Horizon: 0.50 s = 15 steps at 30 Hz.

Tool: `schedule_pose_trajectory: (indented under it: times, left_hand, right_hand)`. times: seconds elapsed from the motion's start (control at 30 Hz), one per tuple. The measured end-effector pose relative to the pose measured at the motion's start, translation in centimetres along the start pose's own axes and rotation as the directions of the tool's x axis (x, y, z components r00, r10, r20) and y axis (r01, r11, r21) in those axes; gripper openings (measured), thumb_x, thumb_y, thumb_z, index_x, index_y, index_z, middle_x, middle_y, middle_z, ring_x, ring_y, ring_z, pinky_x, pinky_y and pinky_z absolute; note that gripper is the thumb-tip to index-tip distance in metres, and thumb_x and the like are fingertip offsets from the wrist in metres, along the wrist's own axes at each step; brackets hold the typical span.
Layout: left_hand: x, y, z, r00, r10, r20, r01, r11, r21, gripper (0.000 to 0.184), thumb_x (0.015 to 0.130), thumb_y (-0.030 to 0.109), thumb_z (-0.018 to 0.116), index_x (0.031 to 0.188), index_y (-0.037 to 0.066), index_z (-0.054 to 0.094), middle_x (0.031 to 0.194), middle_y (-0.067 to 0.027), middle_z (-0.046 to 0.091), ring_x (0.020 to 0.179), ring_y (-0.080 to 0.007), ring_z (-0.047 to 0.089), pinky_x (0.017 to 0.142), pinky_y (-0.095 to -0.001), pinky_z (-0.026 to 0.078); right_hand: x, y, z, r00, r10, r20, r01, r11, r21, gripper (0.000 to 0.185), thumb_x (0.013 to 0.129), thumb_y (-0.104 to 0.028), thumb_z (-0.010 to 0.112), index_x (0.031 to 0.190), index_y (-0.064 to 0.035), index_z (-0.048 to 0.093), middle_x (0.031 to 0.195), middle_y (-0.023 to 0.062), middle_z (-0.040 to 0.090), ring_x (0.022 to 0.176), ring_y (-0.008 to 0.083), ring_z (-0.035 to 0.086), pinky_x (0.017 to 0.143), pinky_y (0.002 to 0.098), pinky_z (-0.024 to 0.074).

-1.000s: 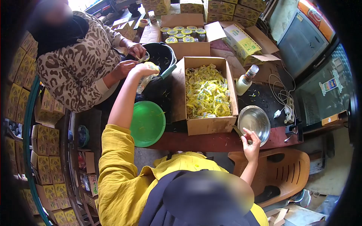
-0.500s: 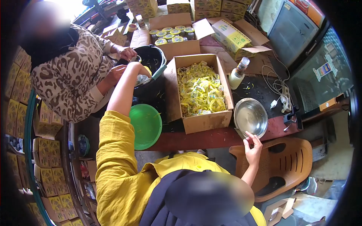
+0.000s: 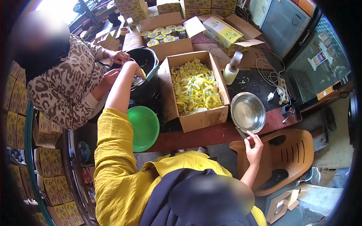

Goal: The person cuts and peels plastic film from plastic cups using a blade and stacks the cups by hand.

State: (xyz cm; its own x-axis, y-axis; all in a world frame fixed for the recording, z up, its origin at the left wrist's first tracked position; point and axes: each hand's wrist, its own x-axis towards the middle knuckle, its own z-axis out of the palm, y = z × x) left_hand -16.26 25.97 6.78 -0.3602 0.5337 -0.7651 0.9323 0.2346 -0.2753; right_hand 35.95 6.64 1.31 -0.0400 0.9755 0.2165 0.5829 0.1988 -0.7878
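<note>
My left hand (image 3: 132,69) reaches over the rim of a black bucket (image 3: 154,60) at the upper left. Its fingers bend down out of sight, and something yellow and pale shows beside them, too unclear to name. My right hand (image 3: 254,146) is closed on a thin, dark-bladed knife (image 3: 240,132), held at the table's front edge by a steel bowl (image 3: 247,113). Between my arms stands an open carton (image 3: 203,122) full of yellow-and-clear scraps (image 3: 196,88). A green basin (image 3: 142,130) sits below my left forearm.
A co-worker (image 3: 68,83) in a patterned top has both hands at the bucket. Behind stand a box of yellow-lidded jars (image 3: 164,35) and a flapped carton (image 3: 226,34). A bottle (image 3: 230,71), a cable (image 3: 277,81) and a brown chair (image 3: 290,158) are on the right.
The view has shifted slightly, so the table things appear a little further left. My left hand stays at the bucket and my right hand keeps the knife by the bowl.
</note>
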Motion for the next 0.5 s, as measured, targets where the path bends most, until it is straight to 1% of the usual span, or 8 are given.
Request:
schedule_pose_trajectory:
  times: [0.03, 0.13, 0.2, 0.27, 0.33, 0.43, 0.47, 0.5]
  left_hand:
    - [0.1, 0.0, -0.1, 1.000, 0.008, 0.001, -0.008, 1.000, -0.002, 0.080, 0.063, 0.060, 0.059, 0.120, 0.005, 0.050, 0.125, -0.0137, 0.047, 0.110, -0.0216, 0.048, 0.093, -0.0299, 0.036]
    - [-0.3, 0.4, -1.0, 0.989, -0.033, 0.141, 0.031, 0.999, 0.015, 0.084, 0.061, 0.056, 0.064, 0.129, 0.012, 0.040, 0.132, -0.0113, 0.040, 0.112, -0.0233, 0.046, 0.093, -0.0343, 0.037]
    - [-1.1, 0.6, -1.1, 0.988, -0.044, 0.146, 0.041, 0.999, 0.024, 0.081, 0.061, 0.053, 0.067, 0.126, 0.012, 0.043, 0.131, -0.0107, 0.041, 0.109, -0.0226, 0.048, 0.091, -0.0339, 0.039]
    - [-0.7, 0.8, -1.2, 0.985, -0.099, 0.139, 0.092, 0.994, 0.056, 0.078, 0.060, 0.050, 0.069, 0.124, 0.012, 0.045, 0.131, -0.0104, 0.041, 0.108, -0.0218, 0.050, 0.089, -0.0329, 0.040]
    - [1.3, 0.7, -1.1, 0.974, -0.193, 0.115, 0.181, 0.978, 0.108, 0.075, 0.060, 0.048, 0.070, 0.122, 0.012, 0.047, 0.131, -0.0103, 0.042, 0.107, -0.0209, 0.050, 0.088, -0.0315, 0.041]
    - [1.9, -0.1, -1.4, 0.976, -0.032, 0.214, 0.018, 0.998, 0.064, 0.064, 0.053, 0.053, 0.073, 0.097, 0.006, 0.064, 0.099, -0.0117, 0.061, 0.086, -0.0222, 0.059, 0.079, -0.0293, 0.044]
    - [3.1, -0.5, -1.4, 0.982, 0.004, 0.188, -0.016, 0.998, 0.060, 0.066, 0.052, 0.053, 0.074, 0.098, 0.007, 0.064, 0.095, -0.0108, 0.062, 0.084, -0.0208, 0.060, 0.076, -0.0305, 0.045]
    - [3.0, -0.4, -1.5, 0.989, -0.030, 0.142, 0.021, 0.998, 0.066, 0.066, 0.053, 0.053, 0.073, 0.099, 0.007, 0.063, 0.095, -0.0108, 0.063, 0.083, -0.0209, 0.060, 0.076, -0.0309, 0.045]
  right_hand:
    - [0.0, -0.2, -0.1, 1.000, 0.003, -0.002, -0.003, 1.000, -0.002, 0.029, 0.073, 0.004, 0.058, 0.101, -0.0028, 0.061, 0.074, 0.0060, 0.054, 0.067, 0.0134, 0.052, 0.065, 0.0253, 0.0439]
    - [-0.1, -0.3, -0.2, 1.000, 0.016, -0.012, -0.016, 1.000, 0.000, 0.028, 0.073, 0.004, 0.058, 0.101, -0.0029, 0.061, 0.073, 0.0056, 0.053, 0.067, 0.0132, 0.052, 0.065, 0.0251, 0.0438]
    - [-0.2, -0.4, -0.3, 1.000, 0.015, -0.017, -0.015, 1.000, -0.009, 0.028, 0.073, 0.004, 0.058, 0.101, -0.0029, 0.061, 0.072, 0.0055, 0.052, 0.067, 0.0132, 0.052, 0.064, 0.0250, 0.0438]
    - [-0.2, -0.4, -0.4, 1.000, 0.005, -0.019, -0.005, 1.000, -0.028, 0.028, 0.073, 0.004, 0.058, 0.101, -0.0029, 0.061, 0.072, 0.0054, 0.052, 0.067, 0.0132, 0.052, 0.064, 0.0249, 0.0438]
    - [-0.3, -0.5, -0.4, 1.000, -0.002, -0.025, 0.002, 1.000, -0.024, 0.028, 0.073, 0.004, 0.058, 0.101, -0.0027, 0.061, 0.072, 0.0055, 0.052, 0.066, 0.0132, 0.052, 0.064, 0.0250, 0.0438]
    - [-0.5, -0.6, -0.7, 1.000, -0.005, -0.030, 0.004, 0.999, -0.038, 0.028, 0.073, 0.004, 0.058, 0.100, -0.0024, 0.061, 0.072, 0.0057, 0.052, 0.067, 0.0132, 0.052, 0.064, 0.0253, 0.0438]
    - [-0.5, -0.7, -0.8, 1.000, -0.005, -0.031, 0.004, 0.999, -0.045, 0.028, 0.073, 0.004, 0.058, 0.100, -0.0023, 0.061, 0.072, 0.0057, 0.052, 0.067, 0.0132, 0.052, 0.064, 0.0254, 0.0438]
    - [-0.5, -0.7, -0.9, 0.999, -0.019, -0.033, 0.017, 0.998, -0.056, 0.028, 0.073, 0.004, 0.058, 0.100, -0.0022, 0.061, 0.071, 0.0059, 0.052, 0.067, 0.0135, 0.052, 0.064, 0.0257, 0.0438]
